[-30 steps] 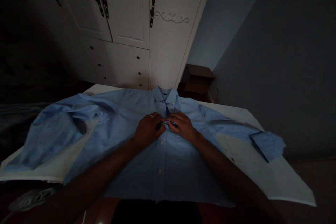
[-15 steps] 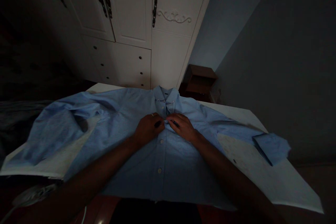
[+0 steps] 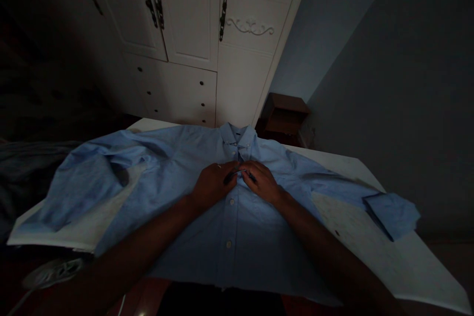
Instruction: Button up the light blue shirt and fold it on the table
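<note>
A light blue button-up shirt [image 3: 196,237] lies front up on a white table [image 3: 374,252], collar at the far end. My left hand [image 3: 214,183] is closed in a pinch on the left side of its placket, a ring on one finger. Close beside it, my right hand [image 3: 262,180] pinches the facing edge of the placket. The fingertips of both nearly meet below the collar [image 3: 237,134], where a small gap shows in the front. Whatever button lies between them is hidden by my fingers. White buttons [image 3: 228,244] show lower on the placket.
The shirt's sleeves spread to both sides, the right cuff [image 3: 393,215] folded back. Behind the table stand a white wardrobe [image 3: 181,84] and a brown nightstand [image 3: 285,111]. Dark cloth [image 3: 29,168] lies at the left. A pale object with a cord [image 3: 54,272] is at the lower left.
Both hands stay at the same spot on the placket, with the fingers slightly shifted and drawn a little closer together. The whole view has moved slightly.
</note>
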A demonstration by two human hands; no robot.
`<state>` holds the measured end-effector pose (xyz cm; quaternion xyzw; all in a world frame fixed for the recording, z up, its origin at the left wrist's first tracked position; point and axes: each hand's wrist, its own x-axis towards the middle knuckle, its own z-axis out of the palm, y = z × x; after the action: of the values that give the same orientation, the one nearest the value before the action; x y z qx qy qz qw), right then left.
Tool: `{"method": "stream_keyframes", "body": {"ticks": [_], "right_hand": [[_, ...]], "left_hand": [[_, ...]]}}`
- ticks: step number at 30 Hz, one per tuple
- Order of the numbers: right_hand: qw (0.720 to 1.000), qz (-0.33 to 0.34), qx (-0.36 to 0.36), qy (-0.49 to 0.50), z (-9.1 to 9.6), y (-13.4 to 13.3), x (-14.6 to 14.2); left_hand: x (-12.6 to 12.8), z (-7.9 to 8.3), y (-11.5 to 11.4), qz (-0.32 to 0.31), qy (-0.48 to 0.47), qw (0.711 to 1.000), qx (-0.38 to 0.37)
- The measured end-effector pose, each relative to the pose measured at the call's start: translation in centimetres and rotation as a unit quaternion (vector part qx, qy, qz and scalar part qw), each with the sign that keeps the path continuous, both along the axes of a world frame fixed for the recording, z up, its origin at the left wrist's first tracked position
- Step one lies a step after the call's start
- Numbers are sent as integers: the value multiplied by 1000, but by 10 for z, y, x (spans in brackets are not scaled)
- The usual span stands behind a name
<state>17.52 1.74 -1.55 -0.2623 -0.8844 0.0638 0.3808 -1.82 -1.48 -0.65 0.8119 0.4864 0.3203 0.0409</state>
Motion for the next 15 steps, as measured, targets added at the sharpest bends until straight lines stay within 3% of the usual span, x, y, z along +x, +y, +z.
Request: {"method": "stream_keyframes", "body": {"ticks": [15], "right_hand": [[999, -12, -30, -1, -1, -1, -1]], "left_hand": [[3, 0, 1, -10, -74, 997, -8]]}}
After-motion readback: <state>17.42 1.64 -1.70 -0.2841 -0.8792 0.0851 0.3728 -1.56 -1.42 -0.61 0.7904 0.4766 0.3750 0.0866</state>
